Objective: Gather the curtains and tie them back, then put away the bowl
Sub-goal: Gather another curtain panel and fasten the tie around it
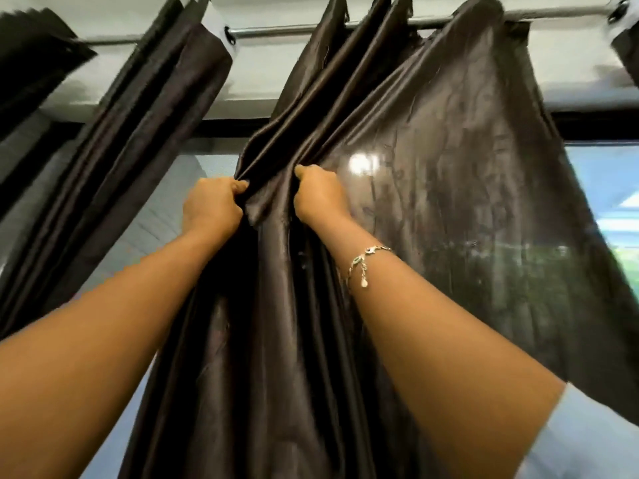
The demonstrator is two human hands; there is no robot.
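- Left hand (pixel 212 203): fingers curled tight, pinching a bunch of curtain (pixel 432 202) folds, well below the rod (pixel 276 29)
- Right hand (pixel 320 195): fingers curled round the next fold, just beside the left; bracelet (pixel 363 264) on its wrist
- Curtain: hangs from the rod, long axis running down; folds bunched below the rod's middle; flat panel spread toward its right end

Left hand (pixel 211 205) and right hand (pixel 320 195) are both gripping folds of the dark curtain (pixel 449 209), which is hanging from the rod (pixel 276 29); a bracelet (pixel 363 267) is dangling on the right wrist.
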